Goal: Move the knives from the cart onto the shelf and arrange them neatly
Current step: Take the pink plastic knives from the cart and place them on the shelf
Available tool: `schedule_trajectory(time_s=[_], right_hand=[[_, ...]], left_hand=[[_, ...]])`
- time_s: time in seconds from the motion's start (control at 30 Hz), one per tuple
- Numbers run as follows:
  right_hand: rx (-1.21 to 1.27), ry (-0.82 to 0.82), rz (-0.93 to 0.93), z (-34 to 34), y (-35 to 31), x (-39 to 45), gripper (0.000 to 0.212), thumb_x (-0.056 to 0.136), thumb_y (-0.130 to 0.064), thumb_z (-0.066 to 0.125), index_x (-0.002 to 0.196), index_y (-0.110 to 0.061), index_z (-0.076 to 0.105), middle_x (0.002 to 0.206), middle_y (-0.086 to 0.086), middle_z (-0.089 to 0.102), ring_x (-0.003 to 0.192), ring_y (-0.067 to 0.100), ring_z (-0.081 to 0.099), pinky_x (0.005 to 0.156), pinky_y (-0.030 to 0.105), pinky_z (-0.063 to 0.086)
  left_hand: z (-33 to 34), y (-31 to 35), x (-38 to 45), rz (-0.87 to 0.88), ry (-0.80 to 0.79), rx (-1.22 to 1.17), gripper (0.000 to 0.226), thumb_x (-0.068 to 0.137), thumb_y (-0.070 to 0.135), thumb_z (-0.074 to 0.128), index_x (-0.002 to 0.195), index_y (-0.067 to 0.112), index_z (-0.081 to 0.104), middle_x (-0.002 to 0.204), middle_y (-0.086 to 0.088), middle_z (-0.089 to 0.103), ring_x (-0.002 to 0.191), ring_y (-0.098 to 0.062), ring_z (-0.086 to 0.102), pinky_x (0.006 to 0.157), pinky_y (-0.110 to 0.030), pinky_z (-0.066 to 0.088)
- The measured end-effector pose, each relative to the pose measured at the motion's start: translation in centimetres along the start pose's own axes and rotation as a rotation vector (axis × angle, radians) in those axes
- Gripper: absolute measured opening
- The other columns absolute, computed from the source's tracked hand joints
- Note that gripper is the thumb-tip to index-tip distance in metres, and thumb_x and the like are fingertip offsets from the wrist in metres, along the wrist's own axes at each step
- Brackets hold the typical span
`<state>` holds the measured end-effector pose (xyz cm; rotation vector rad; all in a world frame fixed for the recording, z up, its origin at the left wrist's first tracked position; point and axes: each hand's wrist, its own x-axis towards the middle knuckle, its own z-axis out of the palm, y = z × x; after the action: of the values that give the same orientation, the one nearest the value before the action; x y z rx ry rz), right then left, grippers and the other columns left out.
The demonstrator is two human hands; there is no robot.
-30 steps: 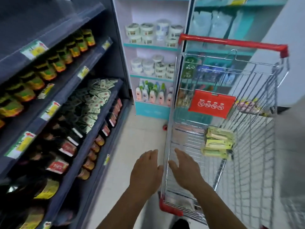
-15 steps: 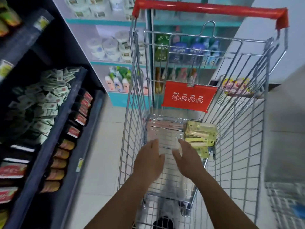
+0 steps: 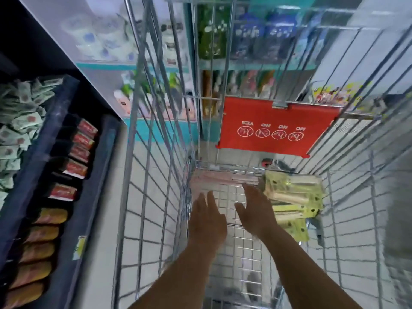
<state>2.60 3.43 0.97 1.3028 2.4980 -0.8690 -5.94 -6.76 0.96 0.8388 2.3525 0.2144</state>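
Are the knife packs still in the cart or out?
In: the yellow-green knife packs lie on the cart floor, both hands open above.

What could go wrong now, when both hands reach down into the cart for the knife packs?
1. The green knife packs lie in a loose, overlapping pile; taking one might make the others slide.
2. The right hand is nearer the pile, the left hand is beside the wire wall of the cart and could knock against it.
3. The pale pink packs look blurred, so they may be overlooked.

Cart [image 3: 156, 175] top cut off; blurred green knife packs [image 3: 294, 192], contents unreadable.
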Motion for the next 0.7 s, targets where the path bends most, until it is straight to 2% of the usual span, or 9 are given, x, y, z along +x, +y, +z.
schedule_trajectory(time_s=[0.1, 0.23, 0.33, 0.43, 0.5, 0.6, 0.7], right_hand=[[-0.091, -0.041, -0.027, 2.2, 0.9, 3.6, 0.064, 0.093, -0.032, 0.050, 0.148, -0.017, 0.021, 0.153, 0.004, 0.029, 0.139, 0.024, 0.029, 0.111, 0.039, 0.025], [-0.192, -0.051, -0.008, 4.2, 2.0, 7.4, 0.064, 0.092, -0.028, 0.050, 0.148, -0.019, 0.019, 0.155, 0.004, 0.022, 0.141, 0.025, 0.023, 0.114, 0.044, 0.018], [-0.262, -0.029, -0.018, 5.0, 2.9, 8.9, 0.063, 0.089, -0.018, 0.051, 0.145, -0.017, 0.024, 0.153, 0.003, 0.022, 0.141, 0.025, 0.020, 0.113, 0.041, 0.019], [-0.346, 0.053, -0.046, 5.5, 3.0, 9.6, 0.060, 0.085, -0.014, 0.051, 0.141, -0.015, 0.030, 0.145, 0.005, 0.031, 0.133, 0.027, 0.028, 0.109, 0.041, 0.027], [-0.374, 0.082, -0.036, 5.6, 2.8, 9.9, 0.052, 0.085, -0.012, 0.051, 0.134, -0.016, 0.037, 0.135, 0.006, 0.039, 0.124, 0.027, 0.038, 0.101, 0.041, 0.035], [-0.402, 0.045, -0.054, 5.9, 2.8, 10.1, 0.043, 0.087, -0.012, 0.050, 0.129, -0.015, 0.041, 0.128, 0.007, 0.043, 0.118, 0.028, 0.041, 0.095, 0.040, 0.040], [-0.447, 0.002, -0.101, 6.3, 2.9, 10.4, 0.039, 0.091, -0.020, 0.048, 0.129, -0.013, 0.044, 0.127, 0.006, 0.048, 0.117, 0.027, 0.043, 0.096, 0.038, 0.040]], left_hand=[[2.7, -1.2, 2.5, -0.058, -0.007, 0.011, 0.072, 0.098, 0.032, 0.042, 0.152, 0.017, -0.003, 0.160, -0.010, -0.004, 0.147, -0.026, 0.002, 0.117, -0.035, 0.014], [5.0, -2.4, 4.5, -0.061, 0.069, 0.011, 0.073, 0.096, 0.030, 0.047, 0.152, 0.013, 0.002, 0.159, -0.010, -0.010, 0.147, -0.027, 0.002, 0.117, -0.033, 0.013], [5.9, -2.6, 5.2, -0.070, 0.179, -0.043, 0.064, 0.094, 0.014, 0.052, 0.149, 0.014, 0.017, 0.159, -0.002, -0.011, 0.142, -0.021, 0.021, 0.112, -0.028, 0.030], [6.4, -2.8, 5.9, -0.103, 0.244, -0.056, 0.063, 0.096, 0.015, 0.048, 0.150, 0.015, 0.015, 0.159, -0.005, 0.003, 0.134, -0.022, 0.031, 0.106, -0.028, 0.034], [6.5, -3.0, 6.1, -0.144, 0.239, -0.093, 0.072, 0.095, 0.008, 0.046, 0.152, 0.018, 0.004, 0.155, -0.012, 0.017, 0.133, -0.026, 0.033, 0.107, -0.033, 0.037], [6.3, -3.0, 5.8, -0.179, 0.255, -0.271, 0.090, 0.089, -0.006, 0.046, 0.151, 0.027, -0.010, 0.142, -0.013, 0.032, 0.125, -0.027, 0.042, 0.097, -0.039, 0.047], [6.3, -3.0, 5.9, -0.172, 0.269, -0.299, 0.085, 0.086, -0.009, 0.051, 0.151, 0.020, 0.006, 0.140, -0.014, 0.033, 0.124, -0.028, 0.043, 0.095, -0.037, 0.048]])
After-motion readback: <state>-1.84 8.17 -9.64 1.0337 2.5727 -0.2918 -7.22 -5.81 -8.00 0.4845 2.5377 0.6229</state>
